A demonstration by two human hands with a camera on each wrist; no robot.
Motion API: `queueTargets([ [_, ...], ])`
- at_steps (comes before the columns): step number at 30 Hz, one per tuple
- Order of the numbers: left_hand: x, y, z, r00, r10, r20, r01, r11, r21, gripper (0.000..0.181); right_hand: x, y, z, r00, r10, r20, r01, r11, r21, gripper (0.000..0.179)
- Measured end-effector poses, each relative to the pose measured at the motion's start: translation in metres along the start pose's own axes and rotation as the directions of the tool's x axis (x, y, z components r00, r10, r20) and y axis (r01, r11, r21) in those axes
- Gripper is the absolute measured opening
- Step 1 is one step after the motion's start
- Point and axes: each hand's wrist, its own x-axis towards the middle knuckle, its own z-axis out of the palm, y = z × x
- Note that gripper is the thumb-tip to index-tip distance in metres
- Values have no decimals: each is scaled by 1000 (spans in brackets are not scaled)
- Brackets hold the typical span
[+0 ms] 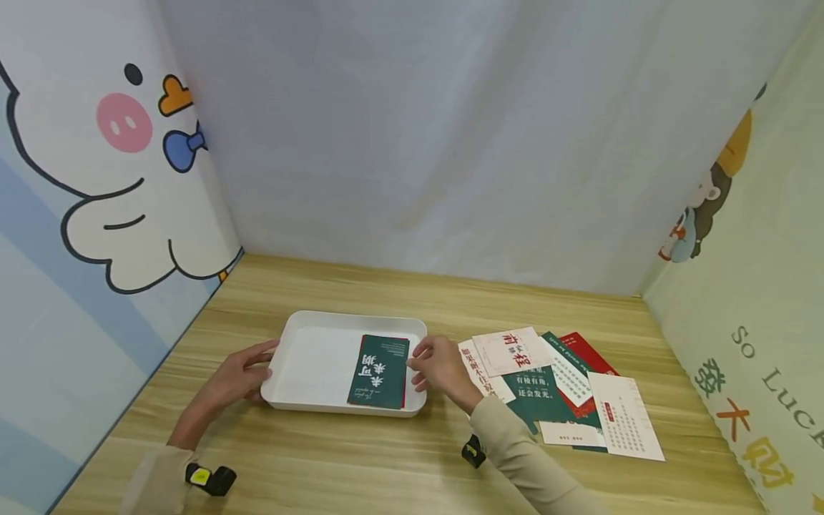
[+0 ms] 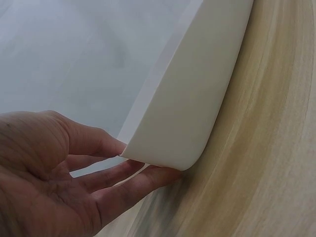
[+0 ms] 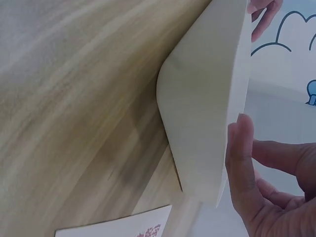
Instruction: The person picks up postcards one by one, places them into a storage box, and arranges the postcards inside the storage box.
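A shallow white tray (image 1: 312, 368) lies on the wooden table. At its left end, my left hand (image 1: 228, 375) holds the wall. The left wrist view shows the thumb at the rim and the fingers (image 2: 143, 185) against the outer side. My right hand (image 1: 440, 368) grips the opposite end, its fingers (image 3: 240, 163) at the rim in the right wrist view. Inside the tray, towards the right, a dark green card (image 1: 383, 372) with white characters lies on top, and a red edge peeks out beneath it.
Right of the tray lies an overlapping spread of printed cards, among them a cream card with red characters (image 1: 515, 352), a green card (image 1: 537, 393) and a white card (image 1: 627, 418). A grey-white curtain (image 1: 412, 143) hangs behind the table (image 1: 335, 458). Patterned cloths hang at both sides.
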Motion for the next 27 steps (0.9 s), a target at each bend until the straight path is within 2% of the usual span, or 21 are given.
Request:
queueTargets([
  [5, 0, 1, 0, 1000, -3, 2, 3, 1000, 5, 63, -2, 2, -6, 999, -48, -2, 48, 996, -72, 8],
  [9, -1, 0, -1, 1000, 1, 2, -1, 1000, 4, 63, -6, 2, -14, 995, -92, 30, 95, 985, -145, 10],
  [14, 0, 0, -1, 1000, 20, 10, -20, 1000, -5, 63, -13, 2, -30, 985, -148, 85, 161, 971, -175, 10],
  [19, 2, 0, -1, 1000, 13, -2, -13, 1000, 0, 62, -18, 2, -50, 973, -194, 124, 219, 948, -232, 8],
  [27, 1, -3, -1, 999, 34, 10, -33, 999, -18, 62, -16, 10, -79, 977, -180, 115, 208, 929, -307, 4],
])
